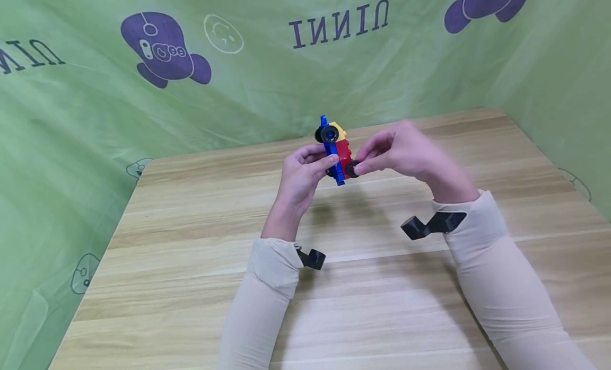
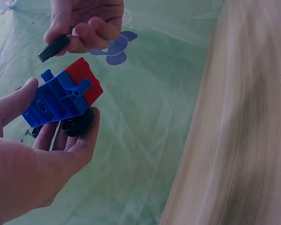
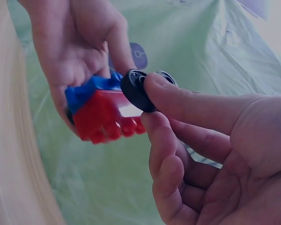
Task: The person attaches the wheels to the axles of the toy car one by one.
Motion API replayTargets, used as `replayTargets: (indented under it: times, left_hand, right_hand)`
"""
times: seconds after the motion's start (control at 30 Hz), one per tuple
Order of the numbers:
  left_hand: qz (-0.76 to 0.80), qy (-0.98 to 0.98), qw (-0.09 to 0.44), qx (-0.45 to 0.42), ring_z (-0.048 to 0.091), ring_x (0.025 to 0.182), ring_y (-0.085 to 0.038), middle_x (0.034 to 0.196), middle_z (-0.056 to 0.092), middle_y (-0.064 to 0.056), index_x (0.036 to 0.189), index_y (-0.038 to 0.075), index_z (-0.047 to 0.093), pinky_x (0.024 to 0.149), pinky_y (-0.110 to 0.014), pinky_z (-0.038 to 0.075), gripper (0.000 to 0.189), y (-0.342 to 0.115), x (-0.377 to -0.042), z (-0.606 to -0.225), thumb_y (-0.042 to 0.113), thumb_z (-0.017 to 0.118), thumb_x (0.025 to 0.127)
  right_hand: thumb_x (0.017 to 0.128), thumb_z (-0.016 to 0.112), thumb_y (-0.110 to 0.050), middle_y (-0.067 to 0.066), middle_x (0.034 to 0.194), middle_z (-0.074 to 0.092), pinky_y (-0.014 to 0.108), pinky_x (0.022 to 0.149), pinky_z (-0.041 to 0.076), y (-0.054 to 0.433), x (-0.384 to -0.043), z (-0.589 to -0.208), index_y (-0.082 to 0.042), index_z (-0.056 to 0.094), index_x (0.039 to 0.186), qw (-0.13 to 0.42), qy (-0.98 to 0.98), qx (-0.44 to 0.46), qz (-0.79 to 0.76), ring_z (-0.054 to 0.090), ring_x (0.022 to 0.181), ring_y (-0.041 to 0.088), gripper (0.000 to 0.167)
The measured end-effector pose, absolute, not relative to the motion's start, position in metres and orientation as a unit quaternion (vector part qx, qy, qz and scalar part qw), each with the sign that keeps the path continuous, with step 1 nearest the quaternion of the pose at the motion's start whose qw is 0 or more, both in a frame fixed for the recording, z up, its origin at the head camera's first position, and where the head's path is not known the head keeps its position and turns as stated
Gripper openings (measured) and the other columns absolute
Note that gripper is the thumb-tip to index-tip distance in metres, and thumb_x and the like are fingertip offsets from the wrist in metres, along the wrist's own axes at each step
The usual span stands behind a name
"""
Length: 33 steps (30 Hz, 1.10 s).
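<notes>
A small toy car (image 1: pixel 335 150) of blue, red and yellow bricks is held above the wooden table (image 1: pixel 191 285). My left hand (image 1: pixel 305 174) grips its blue chassis (image 2: pixel 56 101) between thumb and fingers; a black wheel (image 2: pixel 78 123) sits against my palm side. My right hand (image 1: pixel 401 150) pinches a loose black wheel (image 3: pixel 136 89) between thumb and forefinger, right beside the red brick (image 3: pixel 105 117). Whether this wheel touches the axle is hidden. Another wheel (image 1: pixel 328 132) shows at the car's far end.
A green printed cloth (image 1: pixel 238 68) hangs behind and at both sides of the table. Black camera mounts (image 1: pixel 431 224) stick out from both cream sleeves. Bare wood spreads in front of my arms.
</notes>
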<state>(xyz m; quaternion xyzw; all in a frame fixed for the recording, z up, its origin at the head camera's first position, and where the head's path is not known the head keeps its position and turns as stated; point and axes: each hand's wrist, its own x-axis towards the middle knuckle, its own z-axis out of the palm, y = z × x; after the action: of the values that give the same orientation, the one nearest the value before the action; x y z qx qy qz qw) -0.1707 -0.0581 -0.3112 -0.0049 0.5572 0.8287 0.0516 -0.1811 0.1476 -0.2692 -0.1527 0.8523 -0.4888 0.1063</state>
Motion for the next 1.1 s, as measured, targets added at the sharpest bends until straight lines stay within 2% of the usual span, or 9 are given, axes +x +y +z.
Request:
replayTargets:
  times: [0.3,0.47,0.77,0.93,1.1]
  left_hand:
    - [0.829,0.558,0.044,-0.011,0.068,0.093,-0.017,0.100,0.068,-0.008,0.101,0.002,0.061,0.085,-0.024,0.057,0.021,-0.056,-0.171,-0.313,-0.011,0.069,0.087]
    - [0.832,0.553,0.041,-0.017,0.068,0.091,-0.017,0.099,0.067,-0.008,0.099,0.003,0.060,0.083,-0.024,0.058,0.020,-0.056,-0.172,-0.313,-0.010,0.069,0.087]
    - [0.831,0.555,0.041,-0.029,0.069,0.096,-0.019,0.118,0.067,-0.023,0.101,0.001,0.061,0.092,-0.033,0.057,0.015,-0.056,-0.172,-0.313,-0.004,0.069,0.090]
    - [0.831,0.553,0.041,-0.035,0.069,0.096,-0.019,0.112,0.068,-0.018,0.097,0.003,0.060,0.095,-0.036,0.057,0.011,-0.055,-0.173,-0.314,0.001,0.070,0.092]
    - [0.834,0.550,0.037,-0.039,0.068,0.096,-0.020,0.106,0.067,-0.014,0.097,0.001,0.060,0.090,-0.033,0.058,0.011,-0.055,-0.174,-0.314,0.001,0.070,0.092]
  right_hand:
    - [0.078,0.087,-0.008,0.006,0.083,0.077,0.023,0.070,0.058,0.137,-0.181,-0.274,0.001,0.077,0.092,0.095,0.848,-0.169,-0.494,0.072,0.075,0.014,0.020]
    - [0.078,0.087,-0.010,0.006,0.082,0.077,0.025,0.067,0.055,0.134,-0.182,-0.276,0.000,0.078,0.092,0.089,0.851,-0.167,-0.490,0.072,0.074,0.014,0.019]
    - [0.081,0.086,-0.018,0.004,0.081,0.077,0.031,0.066,0.051,0.129,-0.178,-0.276,-0.004,0.078,0.090,0.083,0.864,-0.158,-0.472,0.069,0.075,0.018,0.018]
    - [0.079,0.087,-0.018,0.005,0.081,0.077,0.029,0.068,0.052,0.125,-0.176,-0.276,-0.005,0.078,0.087,0.077,0.866,-0.166,-0.466,0.071,0.077,0.018,0.018]
    - [0.078,0.088,-0.019,0.006,0.080,0.076,0.026,0.067,0.052,0.122,-0.174,-0.277,-0.005,0.077,0.084,0.063,0.868,-0.178,-0.459,0.070,0.075,0.014,0.019]
